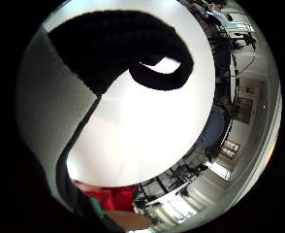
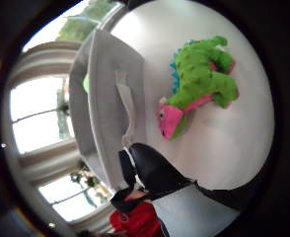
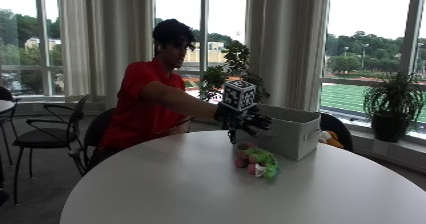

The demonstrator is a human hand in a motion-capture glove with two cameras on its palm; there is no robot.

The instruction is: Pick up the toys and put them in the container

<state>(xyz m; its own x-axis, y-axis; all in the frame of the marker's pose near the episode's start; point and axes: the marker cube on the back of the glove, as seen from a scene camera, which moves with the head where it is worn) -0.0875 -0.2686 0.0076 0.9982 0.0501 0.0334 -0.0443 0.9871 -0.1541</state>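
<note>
Round white bench point(image 3: 166, 184) by tall windows. Gloved right hand point(image 3: 245, 120) released, holding nothing, hovering above the green-and-pink plush toy point(image 3: 257, 162). Toy lies on bench just beside the grey container point(image 3: 293, 131). Pick-up not yet done; placing remains

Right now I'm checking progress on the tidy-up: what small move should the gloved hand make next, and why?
Probably lower onto the green plush toy and grip it. It lies on the table beside the grey container, and the gloved hand hovers above it, holding nothing.
</note>
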